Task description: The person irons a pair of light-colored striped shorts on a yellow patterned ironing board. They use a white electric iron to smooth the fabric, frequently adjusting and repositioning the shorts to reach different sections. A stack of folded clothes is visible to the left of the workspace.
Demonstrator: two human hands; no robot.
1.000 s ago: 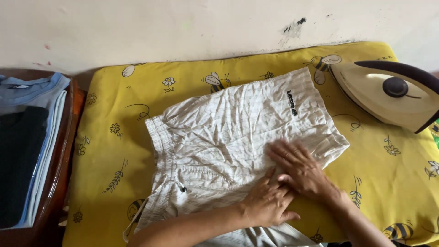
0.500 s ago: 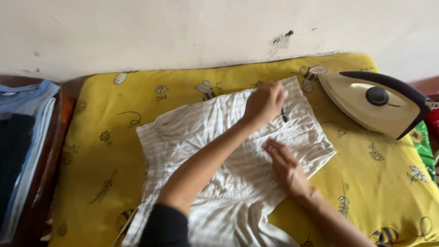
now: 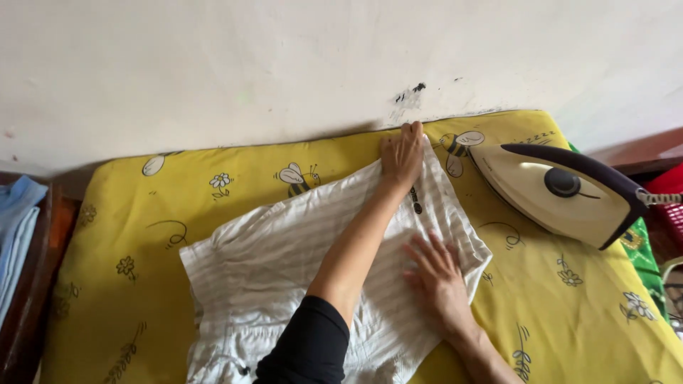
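Observation:
White striped shorts (image 3: 284, 263) lie spread on a yellow padded surface (image 3: 142, 235) printed with bees and flowers. My left hand (image 3: 402, 153) reaches across to the far corner of the shorts by the wall, its fingers closed on the hem. On the near right edge of the cloth rests my right hand (image 3: 437, 274), flat with its fingers spread. A cream and dark purple iron (image 3: 562, 192) lies on the pad just right of the shorts, a short way from both hands.
A white wall (image 3: 284, 64) runs along the far edge of the pad. Folded blue clothes (image 3: 18, 227) are stacked on a wooden surface at the left. A red object (image 3: 669, 188) and green cloth (image 3: 644, 256) show at the right edge.
My left hand has gone from the near side of the shorts to their far corner by the wall. The right hand stays pressed on the near right edge.

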